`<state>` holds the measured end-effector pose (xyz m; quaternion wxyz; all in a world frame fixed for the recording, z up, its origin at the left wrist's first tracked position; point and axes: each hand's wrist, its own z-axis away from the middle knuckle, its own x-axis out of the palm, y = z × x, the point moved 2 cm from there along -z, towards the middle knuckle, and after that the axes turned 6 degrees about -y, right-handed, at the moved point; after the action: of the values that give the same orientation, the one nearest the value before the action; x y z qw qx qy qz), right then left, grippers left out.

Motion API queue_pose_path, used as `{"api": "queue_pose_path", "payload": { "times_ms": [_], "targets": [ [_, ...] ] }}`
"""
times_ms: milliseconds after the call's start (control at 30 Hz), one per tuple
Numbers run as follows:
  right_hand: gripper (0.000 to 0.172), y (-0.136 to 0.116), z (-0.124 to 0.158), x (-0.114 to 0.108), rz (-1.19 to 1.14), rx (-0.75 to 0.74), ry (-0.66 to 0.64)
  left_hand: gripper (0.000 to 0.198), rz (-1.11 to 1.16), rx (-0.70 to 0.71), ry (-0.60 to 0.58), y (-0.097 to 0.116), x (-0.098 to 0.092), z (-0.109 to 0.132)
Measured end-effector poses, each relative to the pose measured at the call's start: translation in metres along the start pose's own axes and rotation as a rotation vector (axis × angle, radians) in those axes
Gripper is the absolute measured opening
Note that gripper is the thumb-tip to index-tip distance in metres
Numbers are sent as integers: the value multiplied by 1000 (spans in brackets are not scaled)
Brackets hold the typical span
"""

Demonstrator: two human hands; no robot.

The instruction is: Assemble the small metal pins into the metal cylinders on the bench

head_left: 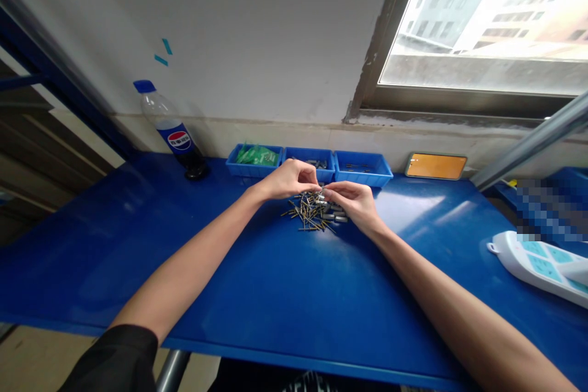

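Head camera, single: worn at near side of blue table (pixel 275 294), facing forward and down. Range close, left hand (pixel 291 179) and right hand (pixel 356 199) mid-frame; wall (pixel 257 43) beyond.

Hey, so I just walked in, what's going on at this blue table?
A person is working bare-handed at a blue table. The left hand and right hand bring their fingertips together over a loose pile of thin metal pins; anything between them is too small to make out. Some grey pieces lie under the right hand. Three blue bins stand in a row just behind.
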<state>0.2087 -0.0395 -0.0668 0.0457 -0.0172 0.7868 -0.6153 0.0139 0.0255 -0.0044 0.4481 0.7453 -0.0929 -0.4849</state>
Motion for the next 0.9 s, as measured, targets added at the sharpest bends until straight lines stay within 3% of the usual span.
{"api": "queue_pose_path", "payload": {
  "times_ms": [133, 300, 367, 433, 567, 900],
  "targets": [
    [33, -1, 0, -1, 12, -2, 47, 20, -170, -49, -38, 4, -2, 2],
    [37, 3, -3, -11, -47, -95, 341, 17, -449, -188, -94, -4, -7, 6],
    [45, 6, -4, -15, -48, -125, 397, 15, -480, -211, -135, -9, -7, 7],
    [49, 7, -5, -16, -21, -129, 405, 12, -486, -216, -154, -12, -6, 7],
    [42, 8, -5, -17, 45, -108, 409, 12, -481, -206, -152, -14, -5, 7],
    [34, 8, -5, -17, 74, -116, 367, 31, -428, -167, -144, -16, -2, 8]
  ]
}}
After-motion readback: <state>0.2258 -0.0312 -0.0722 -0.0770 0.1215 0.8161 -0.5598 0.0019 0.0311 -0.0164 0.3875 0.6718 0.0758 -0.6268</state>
